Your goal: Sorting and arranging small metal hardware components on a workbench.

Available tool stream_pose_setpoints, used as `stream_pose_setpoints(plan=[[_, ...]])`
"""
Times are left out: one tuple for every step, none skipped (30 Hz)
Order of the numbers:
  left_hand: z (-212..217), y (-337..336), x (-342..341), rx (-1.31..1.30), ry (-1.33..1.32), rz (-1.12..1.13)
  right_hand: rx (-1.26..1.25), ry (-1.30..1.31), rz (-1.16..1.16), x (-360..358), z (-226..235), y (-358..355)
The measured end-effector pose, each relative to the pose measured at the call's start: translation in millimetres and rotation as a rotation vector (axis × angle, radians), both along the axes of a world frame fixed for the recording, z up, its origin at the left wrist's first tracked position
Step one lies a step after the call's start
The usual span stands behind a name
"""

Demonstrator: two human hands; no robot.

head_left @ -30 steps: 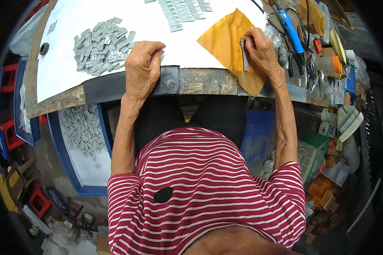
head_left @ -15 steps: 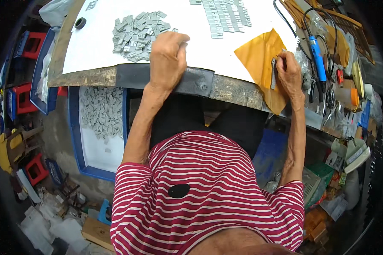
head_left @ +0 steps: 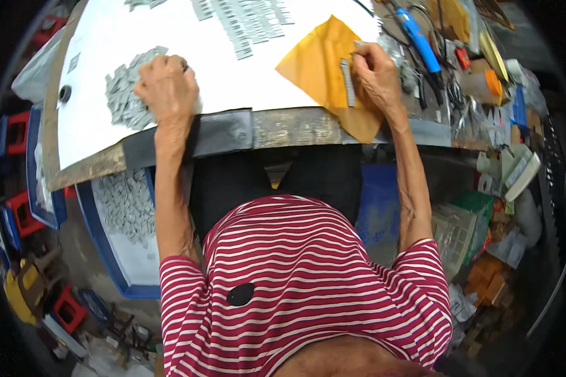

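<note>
Grey chips point(head_left: 124, 100) under left hand point(head_left: 168, 88), yellow sheet point(head_left: 321, 63) rightward.

A cluttered workshop: worn workbench point(head_left: 283, 129), scattered tools point(head_left: 449, 94), heaps of small grey parts point(head_left: 122, 100).

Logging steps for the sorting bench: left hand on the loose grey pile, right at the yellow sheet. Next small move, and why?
Probably the left hand pinches one piece off the loose grey pile under it. The right hand holds a short grey stack against the yellow sheet, and neat rows lie beyond.
</note>
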State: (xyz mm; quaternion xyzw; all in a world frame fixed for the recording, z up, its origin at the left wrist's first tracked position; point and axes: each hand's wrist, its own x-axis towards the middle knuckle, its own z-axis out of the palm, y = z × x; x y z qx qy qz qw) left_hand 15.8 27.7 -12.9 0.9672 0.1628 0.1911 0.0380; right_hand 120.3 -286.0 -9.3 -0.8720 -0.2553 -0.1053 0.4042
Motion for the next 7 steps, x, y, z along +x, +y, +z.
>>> stream_pose_setpoints(plan=[[1.1,1.5,0.0,-0.027,0.016,0.002,0.057,0.035,0.025,3.2,-2.2,0.0],[1.9,3.1,0.5,-0.054,0.033,0.005,0.077,0.153,-0.019,4.0,-2.2,-2.3],[3.7,2.5,0.7,-0.074,0.053,0.008,0.109,0.169,-0.013,4.5,-2.0,-3.9],[5.1,2.0,1.9,-0.076,0.05,-0.005,0.144,0.183,-0.008,5.2,-2.4,-5.4],[5.9,1.3,3.3,-0.101,0.074,-0.014,0.153,0.19,-0.001,6.1,-2.9,-8.3],[6.4,0.9,5.4,-0.126,0.099,-0.022,0.161,0.214,-0.007,5.6,-1.9,-11.0],[7.3,3.0,6.2,-0.17,0.155,-0.031,0.173,0.241,-0.003,5.5,0.1,-9.8]])
